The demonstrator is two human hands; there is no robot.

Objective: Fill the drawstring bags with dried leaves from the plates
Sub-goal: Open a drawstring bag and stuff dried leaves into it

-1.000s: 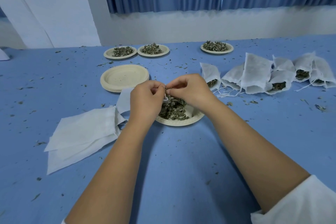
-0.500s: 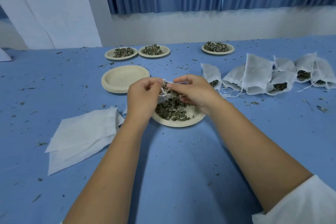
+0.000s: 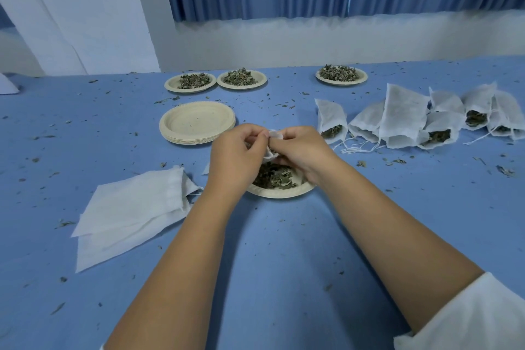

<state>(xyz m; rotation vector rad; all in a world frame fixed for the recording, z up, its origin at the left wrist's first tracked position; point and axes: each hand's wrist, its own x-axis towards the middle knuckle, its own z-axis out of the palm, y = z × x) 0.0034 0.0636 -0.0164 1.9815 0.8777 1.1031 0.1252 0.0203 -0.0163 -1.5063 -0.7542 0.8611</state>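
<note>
The left hand (image 3: 238, 150) and right hand (image 3: 298, 148) pinch the bag (image 3: 274, 136); hold its mouth wide over the plate (image 3: 284, 194) below.

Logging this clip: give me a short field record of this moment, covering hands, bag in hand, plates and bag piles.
left hand: pinches small white fabric drawstring bag
right hand: pinches the same bag, opposite edge
bag position: over round beige paper plate of dried green leaves
far plates: three, each holding leaves
empty plates: beige stack, beyond the hands
filled bags: white cluster, right
empty bags: flat white pile, left
</note>
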